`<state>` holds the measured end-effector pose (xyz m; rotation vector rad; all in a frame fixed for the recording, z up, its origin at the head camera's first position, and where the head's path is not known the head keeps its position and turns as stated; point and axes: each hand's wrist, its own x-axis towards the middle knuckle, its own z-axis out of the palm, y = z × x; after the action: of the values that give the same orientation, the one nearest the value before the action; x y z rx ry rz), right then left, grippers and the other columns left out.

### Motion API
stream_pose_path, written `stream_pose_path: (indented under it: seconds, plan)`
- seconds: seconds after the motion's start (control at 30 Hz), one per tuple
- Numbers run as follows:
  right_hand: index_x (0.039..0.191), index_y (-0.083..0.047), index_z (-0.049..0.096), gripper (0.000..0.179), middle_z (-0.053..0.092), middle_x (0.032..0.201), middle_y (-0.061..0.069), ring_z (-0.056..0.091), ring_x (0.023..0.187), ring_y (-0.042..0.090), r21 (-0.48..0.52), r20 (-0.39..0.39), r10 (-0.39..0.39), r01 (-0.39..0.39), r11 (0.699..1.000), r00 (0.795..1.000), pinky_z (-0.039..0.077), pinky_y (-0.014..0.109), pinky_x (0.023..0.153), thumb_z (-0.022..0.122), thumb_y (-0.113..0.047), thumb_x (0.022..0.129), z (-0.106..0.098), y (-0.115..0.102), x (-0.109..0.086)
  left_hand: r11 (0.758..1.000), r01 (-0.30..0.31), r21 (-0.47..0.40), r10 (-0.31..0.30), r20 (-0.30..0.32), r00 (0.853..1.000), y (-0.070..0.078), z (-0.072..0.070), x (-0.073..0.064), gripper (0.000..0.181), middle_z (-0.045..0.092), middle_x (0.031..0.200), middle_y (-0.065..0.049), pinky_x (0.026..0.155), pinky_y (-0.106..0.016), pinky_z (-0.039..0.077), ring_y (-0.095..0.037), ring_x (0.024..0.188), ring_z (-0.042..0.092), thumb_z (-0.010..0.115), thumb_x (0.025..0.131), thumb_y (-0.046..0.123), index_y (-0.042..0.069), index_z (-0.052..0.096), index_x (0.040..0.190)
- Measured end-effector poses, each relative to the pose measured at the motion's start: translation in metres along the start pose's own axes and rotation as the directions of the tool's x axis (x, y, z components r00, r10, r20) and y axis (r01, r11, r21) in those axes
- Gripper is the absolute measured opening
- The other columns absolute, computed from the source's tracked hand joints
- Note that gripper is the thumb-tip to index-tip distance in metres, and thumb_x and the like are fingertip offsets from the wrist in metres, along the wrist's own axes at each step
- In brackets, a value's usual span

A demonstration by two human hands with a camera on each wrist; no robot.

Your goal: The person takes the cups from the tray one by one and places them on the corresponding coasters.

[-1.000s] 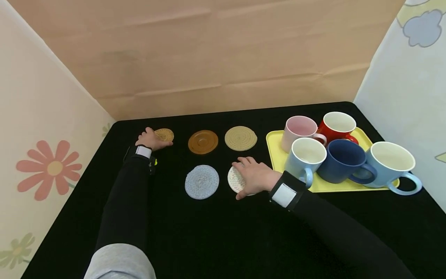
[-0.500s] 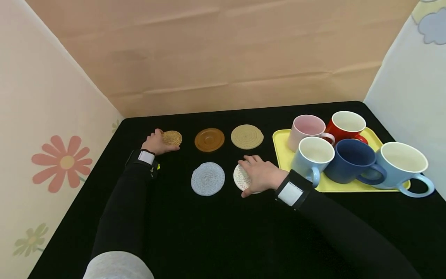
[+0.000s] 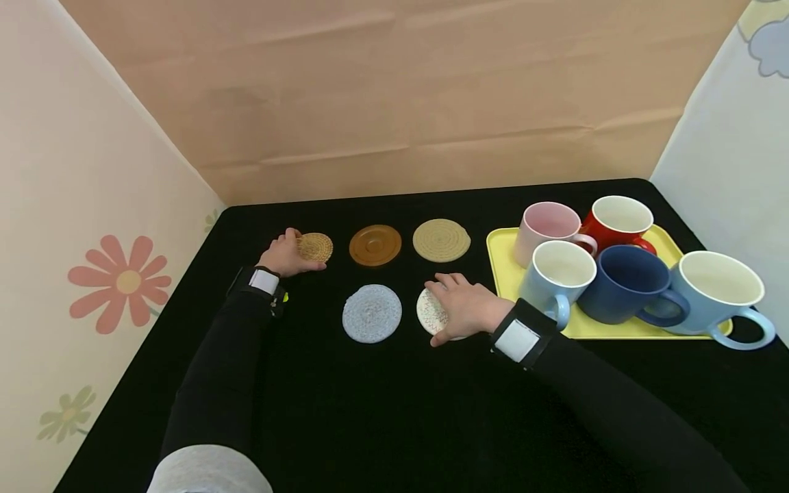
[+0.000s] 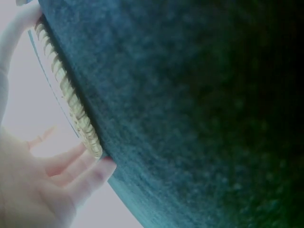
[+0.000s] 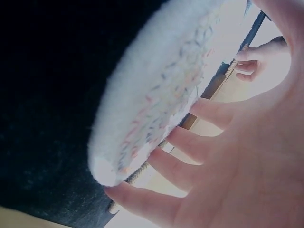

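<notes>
With thumb and fingers at opposite edges, my left hand (image 3: 290, 254) holds a small round woven straw coaster (image 3: 317, 247) at the back left of the black table. Its ridged rim (image 4: 71, 97) lies close over the dark cloth in the left wrist view. My right hand (image 3: 464, 306) spans a white round coaster (image 3: 429, 311) with coloured flecks, fingers along the far rim and thumb at the near one. The hand hides much of that coaster in the head view. In the right wrist view, the fingertips (image 5: 124, 191) touch the edge of the fuzzy-rimmed disc.
Between the hands are a brown saucer-like coaster (image 3: 375, 245), a beige coiled coaster (image 3: 441, 240) and a pale blue coaster (image 3: 372, 313). A yellow tray (image 3: 502, 263) on the right bears pink (image 3: 550, 229), red (image 3: 607, 226), dark blue (image 3: 625, 284) and light blue mugs (image 3: 557, 274). Walls enclose the table.
The left hand has slid the straw coaster slightly right and nearer, closer to the brown one. The right hand stays at the white coaster. The head view has shifted somewhat.
</notes>
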<state>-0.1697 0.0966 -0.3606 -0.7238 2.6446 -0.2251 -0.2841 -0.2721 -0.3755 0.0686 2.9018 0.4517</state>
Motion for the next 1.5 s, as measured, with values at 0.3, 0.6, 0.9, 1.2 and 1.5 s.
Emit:
stream_pose_path:
  seconds: [0.3, 0.6, 0.9, 1.2, 1.5]
  plan:
    - [0.151, -0.009, 0.03, 0.103, 0.022, 0.155, 0.02, 0.025, 0.138, 0.04, 0.013, 0.001, 0.0, 0.0, 1.0, 1.0, 0.039, 0.058, 0.098, 0.078, -0.056, 0.072, -0.001, 0.0, -0.001, 1.0, -0.029, 0.001, 0.029, 0.007, 1.0, 0.001, 0.004, 0.004, 0.1, 0.044, 0.125, -0.028, 0.092, -0.057, 0.041, -0.043, 0.111, 0.047, 0.074, 0.073, 0.06, -0.001, 0.029, 0.139]
    - [0.151, -0.01, 0.03, 0.103, 0.022, 0.155, 0.02, 0.025, 0.138, 0.04, 0.024, 0.015, 0.005, -0.006, 1.0, 1.0, 0.038, 0.059, 0.099, 0.078, -0.056, 0.072, 0.001, 0.0, -0.001, 0.999, -0.043, -0.02, 0.044, 0.027, 0.999, 0.005, 0.003, -0.006, 0.095, 0.042, 0.129, -0.029, 0.095, -0.058, 0.04, -0.043, 0.115, 0.045, 0.075, 0.077, 0.053, 0.0, 0.026, 0.14]
    - [0.151, -0.01, 0.03, 0.103, 0.023, 0.155, 0.019, 0.026, 0.137, 0.039, 0.014, 0.013, 0.0, 0.0, 1.0, 1.0, 0.039, 0.058, 0.098, 0.078, -0.057, 0.072, 0.001, 0.0, -0.001, 0.998, -0.065, -0.022, 0.066, 0.045, 0.997, 0.006, 0.001, -0.008, 0.094, 0.04, 0.13, -0.028, 0.095, -0.059, 0.039, -0.043, 0.117, 0.044, 0.075, 0.078, 0.051, 0.002, 0.025, 0.141]
    - [0.151, -0.01, 0.03, 0.104, 0.023, 0.155, 0.019, 0.026, 0.137, 0.039, 0.005, 0.011, 0.005, -0.005, 1.0, 1.0, 0.039, 0.058, 0.098, 0.078, -0.057, 0.072, 0.0, -0.002, -0.001, 0.996, -0.093, -0.015, 0.093, 0.044, 0.995, 0.002, 0.001, -0.004, 0.093, 0.043, 0.128, -0.026, 0.093, -0.057, 0.041, -0.043, 0.115, 0.047, 0.075, 0.076, 0.053, 0.001, 0.028, 0.138]
    - [0.151, -0.01, 0.03, 0.104, 0.023, 0.155, 0.019, 0.025, 0.138, 0.039, 0.004, 0.01, 0.006, -0.006, 1.0, 1.0, 0.039, 0.059, 0.098, 0.078, -0.057, 0.072, 0.0, -0.002, 0.0, 0.996, -0.088, -0.027, 0.09, 0.075, 0.993, -0.001, -0.001, -0.005, 0.096, 0.042, 0.13, -0.028, 0.096, -0.057, 0.04, -0.042, 0.116, 0.047, 0.076, 0.077, 0.051, -0.002, 0.026, 0.14]
